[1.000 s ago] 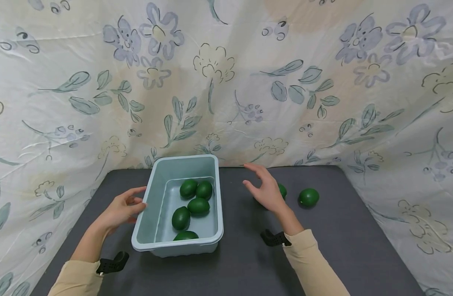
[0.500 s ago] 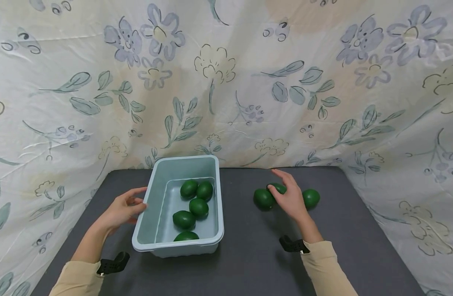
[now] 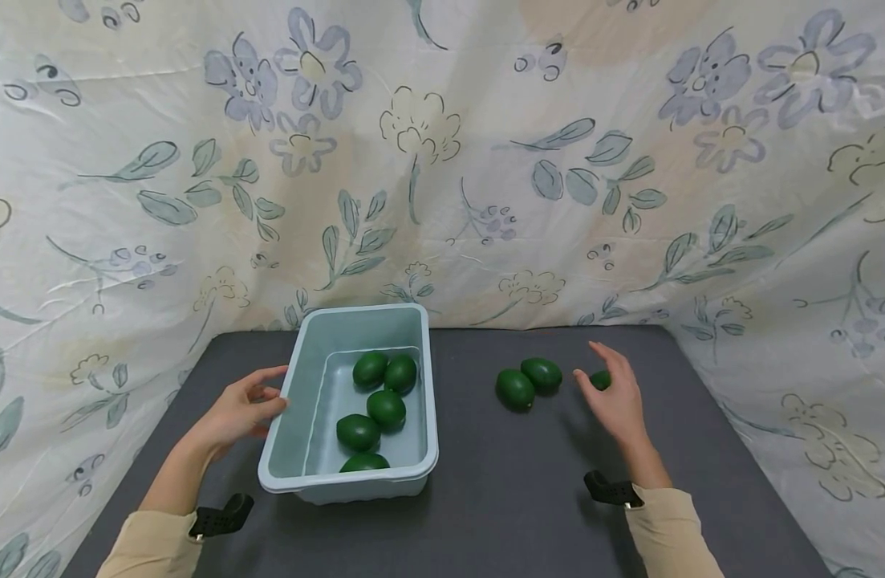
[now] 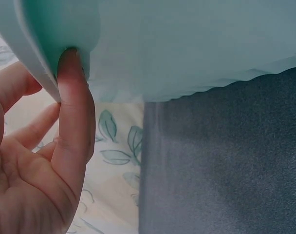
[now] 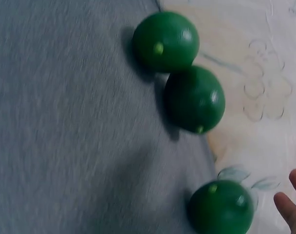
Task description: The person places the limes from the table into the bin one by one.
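Note:
My left hand (image 3: 240, 409) pinches the left rim of a pale blue-green plastic bin (image 3: 276, 482); the left wrist view has fingers (image 4: 72, 107) on both sides of that rim. Several dark green limes lie inside, among them one lime (image 3: 359, 433) at the middle left. Over the table's right part, my right hand (image 3: 619, 401) has its fingers spread, with nothing held. Just beyond it, a lime (image 3: 601, 379) is partly hidden by the hand; the right wrist view has this lime (image 5: 221, 208) apart from the fingertips. Two more limes, the left one (image 3: 515, 389) and the right one (image 3: 541, 375), touch each other.
A dark grey table (image 3: 485, 498) carries everything. A floral cloth (image 3: 442, 201) hangs behind it and along both sides. Each wrist wears a black strap, such as the right strap (image 3: 611, 488).
My right hand has moved right, past the two touching limes, to the rightmost lime. Inside the bin, one lime rolled and turned slightly. The left hand stays on the rim.

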The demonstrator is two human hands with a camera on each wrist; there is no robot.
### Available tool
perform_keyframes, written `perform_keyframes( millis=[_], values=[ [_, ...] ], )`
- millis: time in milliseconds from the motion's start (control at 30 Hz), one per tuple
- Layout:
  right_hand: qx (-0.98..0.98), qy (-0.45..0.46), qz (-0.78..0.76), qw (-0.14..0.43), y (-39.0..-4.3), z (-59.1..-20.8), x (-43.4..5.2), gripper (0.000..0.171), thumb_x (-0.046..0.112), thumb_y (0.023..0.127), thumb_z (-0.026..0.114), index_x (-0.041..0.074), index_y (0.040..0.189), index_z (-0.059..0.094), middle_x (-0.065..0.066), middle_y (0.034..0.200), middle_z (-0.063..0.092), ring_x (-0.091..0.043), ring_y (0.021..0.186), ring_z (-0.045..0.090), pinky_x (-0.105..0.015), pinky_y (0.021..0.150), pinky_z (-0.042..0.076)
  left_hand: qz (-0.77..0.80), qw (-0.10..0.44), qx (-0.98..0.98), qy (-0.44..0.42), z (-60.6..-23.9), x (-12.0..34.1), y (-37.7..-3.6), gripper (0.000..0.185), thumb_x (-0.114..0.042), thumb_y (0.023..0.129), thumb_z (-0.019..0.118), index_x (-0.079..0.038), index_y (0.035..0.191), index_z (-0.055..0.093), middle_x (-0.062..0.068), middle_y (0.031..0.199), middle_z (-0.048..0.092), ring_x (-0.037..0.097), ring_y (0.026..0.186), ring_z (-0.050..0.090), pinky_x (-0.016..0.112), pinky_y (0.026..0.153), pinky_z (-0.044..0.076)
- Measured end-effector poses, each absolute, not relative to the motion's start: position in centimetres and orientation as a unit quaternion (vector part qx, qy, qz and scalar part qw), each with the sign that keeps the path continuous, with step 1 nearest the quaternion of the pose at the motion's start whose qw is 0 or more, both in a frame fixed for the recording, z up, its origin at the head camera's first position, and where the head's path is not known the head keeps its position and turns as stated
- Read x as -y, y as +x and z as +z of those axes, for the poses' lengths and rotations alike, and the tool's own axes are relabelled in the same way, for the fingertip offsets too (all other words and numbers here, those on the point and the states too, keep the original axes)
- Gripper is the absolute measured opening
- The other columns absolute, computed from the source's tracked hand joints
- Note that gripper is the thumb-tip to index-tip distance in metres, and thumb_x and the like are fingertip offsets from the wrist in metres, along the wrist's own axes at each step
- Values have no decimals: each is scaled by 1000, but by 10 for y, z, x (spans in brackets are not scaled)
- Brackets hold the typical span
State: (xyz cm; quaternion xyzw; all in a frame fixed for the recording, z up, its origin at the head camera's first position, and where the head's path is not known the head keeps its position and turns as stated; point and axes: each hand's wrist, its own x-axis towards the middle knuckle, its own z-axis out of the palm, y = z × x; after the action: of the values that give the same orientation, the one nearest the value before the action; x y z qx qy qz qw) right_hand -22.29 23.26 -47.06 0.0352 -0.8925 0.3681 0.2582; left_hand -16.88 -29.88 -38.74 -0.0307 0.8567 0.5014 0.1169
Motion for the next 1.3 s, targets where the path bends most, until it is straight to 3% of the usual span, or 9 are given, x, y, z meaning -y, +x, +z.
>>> perform_keyframes(
  millis=[167,467,667,967,1300],
  values=[
    [903,-15,354,245,-224,-480,-248,56,23,85,66,8,135,45,-21,136,40,-42,123,36,-59,96,30,501,115,-857,-30,-388,299,-169,63,-15,89,58,-8,144,26,20,108,53,21,86,60,47,72,54],
    [921,-33,347,172,-226,-496,-268,66,31,88,61,4,141,34,-28,139,31,-47,125,30,-62,96,28,502,116,-856,-32,-388,299,-168,63,-16,90,58,-9,144,27,19,108,53,21,86,60,46,71,54],
    [927,-45,345,139,-227,-505,-274,69,33,88,59,1,142,29,-32,138,28,-48,121,32,-61,88,35,504,116,-855,-32,-388,298,-168,63,-16,89,59,-9,144,27,20,109,53,21,86,61,46,71,54],
    [929,-44,348,120,-230,-512,-277,73,34,88,59,-1,143,25,-35,135,28,-49,116,35,-61,81,38,506,120,-853,-33,-387,298,-169,64,-17,89,59,-10,144,27,20,110,53,21,87,61,46,72,54],
    [932,-38,341,116,-232,-514,-276,70,24,86,63,-3,141,28,-36,136,26,-51,114,35,-63,82,37,507,120,-853,-34,-388,299,-170,64,-16,89,59,-10,144,26,20,110,54,22,87,61,46,71,54]
  ],
)
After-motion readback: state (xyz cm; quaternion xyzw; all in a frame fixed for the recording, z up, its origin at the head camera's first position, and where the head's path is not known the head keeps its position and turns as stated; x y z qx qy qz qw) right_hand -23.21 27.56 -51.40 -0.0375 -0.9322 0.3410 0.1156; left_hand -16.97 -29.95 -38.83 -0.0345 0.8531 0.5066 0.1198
